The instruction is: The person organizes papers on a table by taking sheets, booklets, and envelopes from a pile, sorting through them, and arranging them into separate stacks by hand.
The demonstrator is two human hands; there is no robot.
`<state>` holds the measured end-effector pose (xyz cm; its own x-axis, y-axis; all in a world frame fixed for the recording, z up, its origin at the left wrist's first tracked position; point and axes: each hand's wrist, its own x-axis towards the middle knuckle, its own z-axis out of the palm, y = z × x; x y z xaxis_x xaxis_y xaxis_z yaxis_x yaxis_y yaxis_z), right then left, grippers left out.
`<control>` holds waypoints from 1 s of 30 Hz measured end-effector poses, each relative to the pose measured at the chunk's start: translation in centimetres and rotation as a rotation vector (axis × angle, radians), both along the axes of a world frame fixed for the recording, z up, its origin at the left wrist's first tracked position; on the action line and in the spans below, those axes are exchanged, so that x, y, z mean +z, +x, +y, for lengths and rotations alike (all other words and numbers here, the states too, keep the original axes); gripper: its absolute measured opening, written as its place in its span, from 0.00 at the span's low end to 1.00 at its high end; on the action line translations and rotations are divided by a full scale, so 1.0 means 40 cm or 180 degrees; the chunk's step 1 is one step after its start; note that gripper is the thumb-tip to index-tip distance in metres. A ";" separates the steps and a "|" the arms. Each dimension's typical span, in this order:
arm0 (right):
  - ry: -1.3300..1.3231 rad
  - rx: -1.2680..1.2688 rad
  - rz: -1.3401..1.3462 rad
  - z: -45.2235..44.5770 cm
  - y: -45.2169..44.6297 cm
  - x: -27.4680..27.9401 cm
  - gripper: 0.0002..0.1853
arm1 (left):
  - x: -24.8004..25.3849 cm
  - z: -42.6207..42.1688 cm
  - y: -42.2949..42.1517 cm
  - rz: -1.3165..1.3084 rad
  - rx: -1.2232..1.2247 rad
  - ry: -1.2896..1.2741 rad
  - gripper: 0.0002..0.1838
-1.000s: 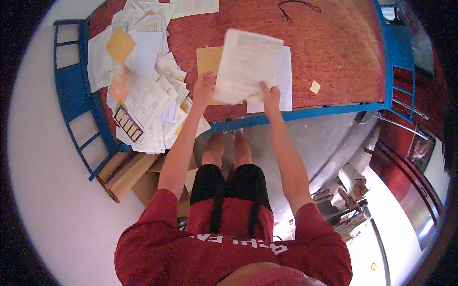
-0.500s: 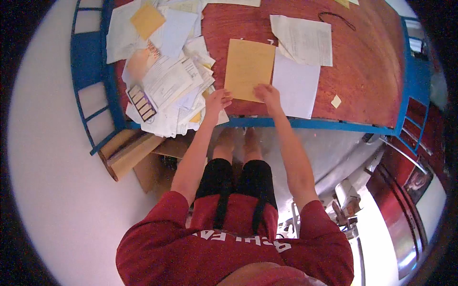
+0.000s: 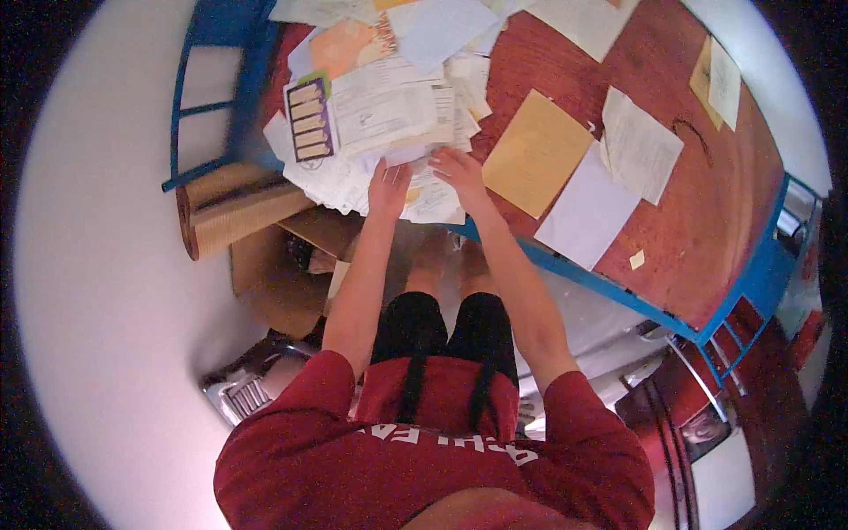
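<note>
My left hand is at the near edge of a spread heap of papers, its fingers stretched out over the sheets. Close beside it, my right hand reaches in from the right with its fingers apart, touching the heap. Between the fingertips lies a pale whitish paper; I cannot tell whether either hand grips it. Right of my hands, a brown envelope lies flat on the red-brown tabletop, beside a plain white sheet and a creased printed sheet.
A dark-bordered card with pale strips rests on the heap's left side. The table has a blue metal frame. A small pale scrap and a dark cord lie rightward. Below left are a brown roll and a cardboard box.
Both hands have left the brown envelope and moved left onto the paper heap. The view has turned left, so the table appears tilted and the envelope sits farther right.
</note>
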<state>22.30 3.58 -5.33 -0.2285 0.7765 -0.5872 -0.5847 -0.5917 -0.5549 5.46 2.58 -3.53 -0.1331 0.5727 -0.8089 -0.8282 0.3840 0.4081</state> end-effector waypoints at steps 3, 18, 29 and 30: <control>-0.0349 -0.0221 -0.0295 0.072 -0.045 0.044 0.19 | 0.017 0.032 -0.014 -0.0021 0.0192 -0.0267 0.21; 0.0300 -0.0001 -0.2018 0.099 -0.052 0.009 0.20 | 0.040 0.036 -0.116 0.1169 -0.0866 -0.0157 0.22; -0.0649 0.0081 -0.1716 -0.056 0.139 0.155 0.20 | 0.112 -0.025 -0.035 -0.0397 -0.1042 -0.0364 0.21; -0.0647 0.0073 -0.1738 -0.065 0.167 0.150 0.20 | 0.116 -0.019 -0.008 -0.0409 -0.1074 -0.0359 0.21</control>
<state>28.96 0.98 0.66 0.1339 0.6342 -0.7615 -0.2315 -0.7271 -0.6463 5.13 1.80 1.09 0.1544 0.4734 -0.8672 -0.6891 0.6806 0.2488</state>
